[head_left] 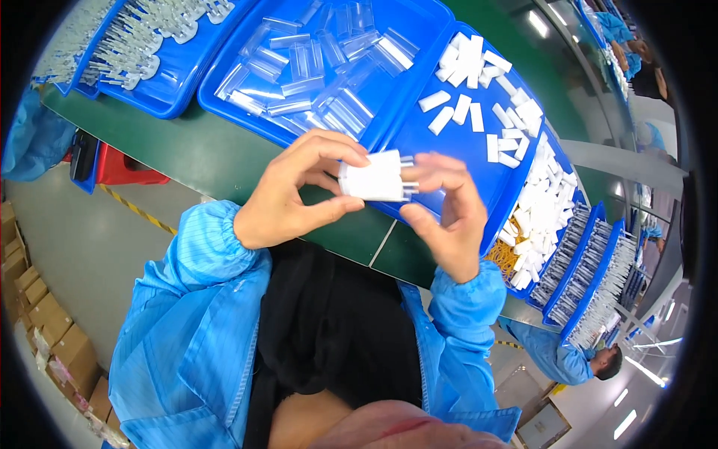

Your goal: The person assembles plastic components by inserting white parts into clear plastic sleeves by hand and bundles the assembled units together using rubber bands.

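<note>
My left hand grips a white block-like piece between thumb and fingers. Several thin, pale prongs stick out of its right end. Beside those prongs is my right hand, its fingertips at or against them and its thumb held apart below; slight blur hides whether they touch. Both hands are above the near edges of two blue trays. Clear plastic sleeves lie loose in the middle tray. In the tray to its right are small white rectangular pieces.
A blue tray at far left carries bunches of thin-pronged parts. To the right are a heap of white pieces, yellow bands and blue racks of thin parts. Another person sits beyond. Cardboard boxes stand at left.
</note>
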Demonstrator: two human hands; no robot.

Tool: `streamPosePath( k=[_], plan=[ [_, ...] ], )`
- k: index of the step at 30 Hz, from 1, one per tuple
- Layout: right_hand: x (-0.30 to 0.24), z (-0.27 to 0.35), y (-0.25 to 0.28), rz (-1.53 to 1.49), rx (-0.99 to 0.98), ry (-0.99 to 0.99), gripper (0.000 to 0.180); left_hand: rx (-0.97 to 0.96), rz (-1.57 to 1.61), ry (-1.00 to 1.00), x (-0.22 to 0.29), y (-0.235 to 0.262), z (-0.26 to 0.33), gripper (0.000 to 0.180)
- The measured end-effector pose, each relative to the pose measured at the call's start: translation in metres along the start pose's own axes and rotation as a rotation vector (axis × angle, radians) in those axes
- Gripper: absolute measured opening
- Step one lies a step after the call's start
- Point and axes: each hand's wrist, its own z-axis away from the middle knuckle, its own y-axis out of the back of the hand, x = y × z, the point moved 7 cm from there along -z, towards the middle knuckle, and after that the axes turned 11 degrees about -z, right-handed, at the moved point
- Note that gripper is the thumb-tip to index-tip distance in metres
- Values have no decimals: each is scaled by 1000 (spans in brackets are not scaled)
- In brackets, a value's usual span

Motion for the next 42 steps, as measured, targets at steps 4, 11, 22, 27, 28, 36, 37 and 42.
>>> streamPosePath(
  k=[4, 11, 22, 27, 28, 36, 37, 42],
  plan=[
    [0, -57, 9, 343, 41, 13, 18, 166, 86, 81, -11, 22, 7, 45],
    [39, -117, -59, 1193, -390, 527, 33, 298, -71, 61, -9, 45, 20, 46],
    [13, -96, -13, -252, 127, -156, 36, 275, 150, 130, -12, 41, 20, 44],
    [5, -43, -14, -519, 322, -172, 38, 210, 56, 70, -5, 26, 10, 43],
    [6, -35, -13, -551, 368, -162, 38, 204, 41, 51, -2, 23, 9, 43],
    [7, -5, -5, -479, 442, -143, 34, 159, 58, 73, -1, -2, 3, 43],
    [7, -3, -4, -497, 424, -111, 33, 165, 66, 78, 1, -4, 3, 44],
    [15, 6, 5, -532, 470, -142, 34, 180, 56, 87, -1, -10, 1, 43]
  ],
)
